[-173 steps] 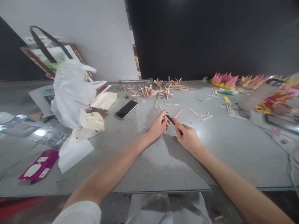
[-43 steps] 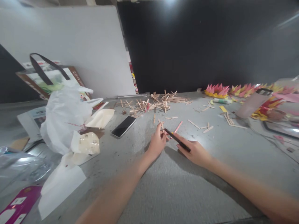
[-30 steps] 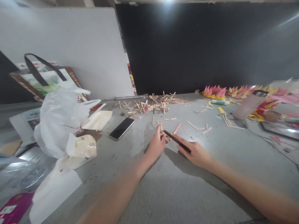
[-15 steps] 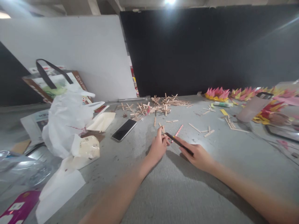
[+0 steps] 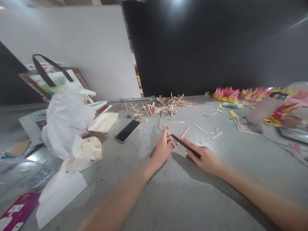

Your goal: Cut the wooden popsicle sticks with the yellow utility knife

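Note:
My left hand pinches a small wooden craft stick upright above the table. My right hand is wrapped round a slim dark tool with a yellow spot near its front. The tool's tip meets or nearly meets the stick by my left fingers; whether they touch I cannot tell. Its exact kind is not clear, as the fingers cover part of it. Just behind the tool lies a pink-and-white striped stick. Several loose wooden sticks are scattered to the right of it.
A heap of wooden sticks lies at the back. A phone, a white plastic bag and crumpled paper are on the left. Pink-and-yellow paper flowers and a bottle stand on the right.
The camera view has tilted down slightly, so things sit higher in the picture. Both hands keep nearly the same pose around the stick and the dark tool.

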The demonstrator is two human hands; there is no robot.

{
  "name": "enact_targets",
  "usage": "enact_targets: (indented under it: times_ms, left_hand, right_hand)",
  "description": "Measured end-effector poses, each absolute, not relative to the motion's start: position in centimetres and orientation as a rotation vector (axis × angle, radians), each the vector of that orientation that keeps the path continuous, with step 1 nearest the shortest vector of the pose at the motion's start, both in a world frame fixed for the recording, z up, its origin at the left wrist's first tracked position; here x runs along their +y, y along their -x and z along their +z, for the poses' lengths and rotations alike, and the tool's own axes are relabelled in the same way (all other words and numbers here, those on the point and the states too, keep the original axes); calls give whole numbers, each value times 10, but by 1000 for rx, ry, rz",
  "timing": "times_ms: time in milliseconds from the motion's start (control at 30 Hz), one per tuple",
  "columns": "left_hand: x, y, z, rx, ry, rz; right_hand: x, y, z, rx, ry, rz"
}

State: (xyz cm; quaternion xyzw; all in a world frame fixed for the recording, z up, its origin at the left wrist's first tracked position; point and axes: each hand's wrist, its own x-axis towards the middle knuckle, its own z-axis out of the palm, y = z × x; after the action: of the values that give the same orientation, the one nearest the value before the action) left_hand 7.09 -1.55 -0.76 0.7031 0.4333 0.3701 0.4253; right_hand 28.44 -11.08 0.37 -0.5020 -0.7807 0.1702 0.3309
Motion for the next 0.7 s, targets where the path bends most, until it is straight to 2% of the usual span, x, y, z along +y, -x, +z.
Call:
enact_targets:
  times_ms: [700]
  left_hand:
    - [-21, -69, -3, 1128, -1918, 889]
  right_hand:
    - [-112, -289, 0, -2020, 1325, 450]
